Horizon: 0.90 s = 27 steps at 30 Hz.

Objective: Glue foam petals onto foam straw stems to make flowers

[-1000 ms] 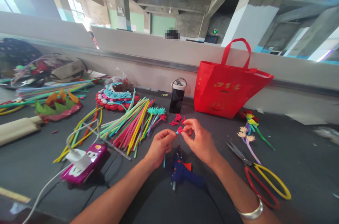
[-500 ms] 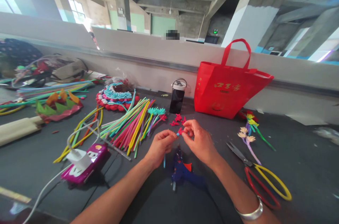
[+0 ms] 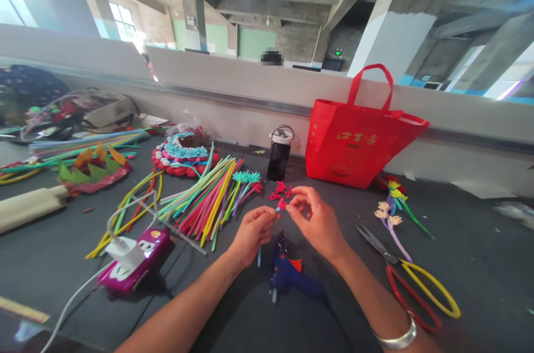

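My left hand (image 3: 255, 233) is closed in a pinch around a blue pipe cleaner (image 3: 259, 256), whose lower end hangs below the fingers. At its top sits a red pipe-cleaner petal (image 3: 282, 205), just above my left fingertips. Close on the petal's right is my right hand (image 3: 315, 222), thumb and index finger apart; whether the thumb tip still touches the petal is hard to see. Several red petal pieces (image 3: 280, 187) lie just beyond the hands. Below them rests a blue glue gun (image 3: 287, 272) with an orange trigger.
Left lie a bundle of coloured pipe cleaners (image 3: 208, 197), a purple power strip (image 3: 137, 261) and a leafy crown (image 3: 95, 169). A phone (image 3: 278, 161) leans on a white-lidded container (image 3: 282, 135) beside a red bag (image 3: 354, 142). Right are scissors (image 3: 392, 258) and finished flowers (image 3: 390, 211).
My right fingers have loosened from the red petal and spread slightly. The petal now stands more upright on the blue pipe cleaner. My left hand has barely moved.
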### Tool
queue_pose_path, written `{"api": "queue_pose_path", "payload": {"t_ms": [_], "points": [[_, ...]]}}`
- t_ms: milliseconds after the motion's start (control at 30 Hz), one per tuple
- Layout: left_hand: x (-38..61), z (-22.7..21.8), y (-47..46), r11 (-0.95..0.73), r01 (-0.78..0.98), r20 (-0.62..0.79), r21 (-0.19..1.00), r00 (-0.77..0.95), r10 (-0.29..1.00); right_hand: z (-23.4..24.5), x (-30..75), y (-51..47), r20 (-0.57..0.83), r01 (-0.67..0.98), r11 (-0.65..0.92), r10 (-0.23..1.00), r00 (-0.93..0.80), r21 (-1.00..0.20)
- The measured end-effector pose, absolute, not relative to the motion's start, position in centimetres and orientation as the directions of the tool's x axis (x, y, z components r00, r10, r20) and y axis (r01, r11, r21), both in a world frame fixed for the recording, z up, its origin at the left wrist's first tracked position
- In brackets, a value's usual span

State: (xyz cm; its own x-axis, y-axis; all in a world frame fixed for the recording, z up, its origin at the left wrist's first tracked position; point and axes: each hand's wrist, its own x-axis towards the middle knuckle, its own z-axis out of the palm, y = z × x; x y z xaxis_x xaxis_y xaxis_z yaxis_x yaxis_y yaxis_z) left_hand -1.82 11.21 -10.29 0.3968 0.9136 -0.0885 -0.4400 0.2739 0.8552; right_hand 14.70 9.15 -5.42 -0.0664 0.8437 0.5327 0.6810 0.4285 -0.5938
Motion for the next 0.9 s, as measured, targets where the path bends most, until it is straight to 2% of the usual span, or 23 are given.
{"api": "queue_pose_path", "payload": {"t_ms": [167, 567, 900], "points": [[-1.92, -10.42, 11.33, 0.301, -0.489, -0.076, 0.819, 0.428, 0.901, -5.21, 15.27, 9.17, 0.588, 0.687, 0.436, 0.809, -0.016, -0.581], [-1.97, -10.47, 11.33, 0.329, -0.484, -0.077, 0.811, 0.469, 0.880, -5.50, 14.56, 8.91, 0.596, 0.726, 0.507, 0.786, -0.167, -0.466], [-1.95, -10.52, 11.19, 0.315, -0.445, -0.075, 0.838, 0.479, 0.874, -5.45, 14.36, 9.05, 0.645, 0.741, 0.546, 0.737, -0.202, -0.391]]}}
